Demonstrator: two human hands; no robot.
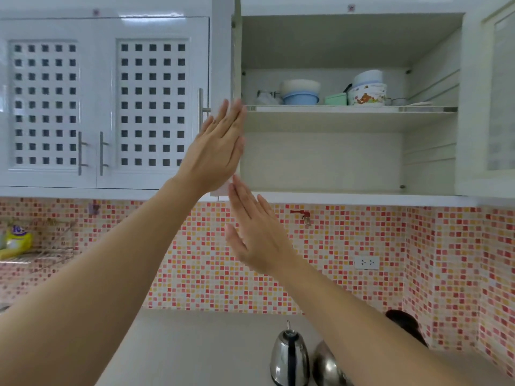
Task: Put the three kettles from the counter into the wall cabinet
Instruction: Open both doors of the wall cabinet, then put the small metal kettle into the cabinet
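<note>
The wall cabinet (348, 196) stands open, its lower shelf bare. My left hand (216, 151) is flat with fingers together, pressed against the edge of the open cabinet door (235, 65), which I see edge-on. My right hand (256, 232) is raised just below it, fingers spread, holding nothing, fingertips near the door's bottom corner. On the counter (195, 346) below stands a steel kettle (289, 358) with a black handle. A second steel kettle (327, 366) sits beside it, partly hidden by my right forearm. A dark kettle (407, 325) is behind the arm at the right.
The upper shelf (354, 109) holds stacked bowls (367, 87), a blue basin (301, 97) and a green box (335, 98). Closed lattice doors (152, 104) are at left. A dish rack with a yellow bag (16, 240) is far left. A wall socket (366, 262) is on the tiles.
</note>
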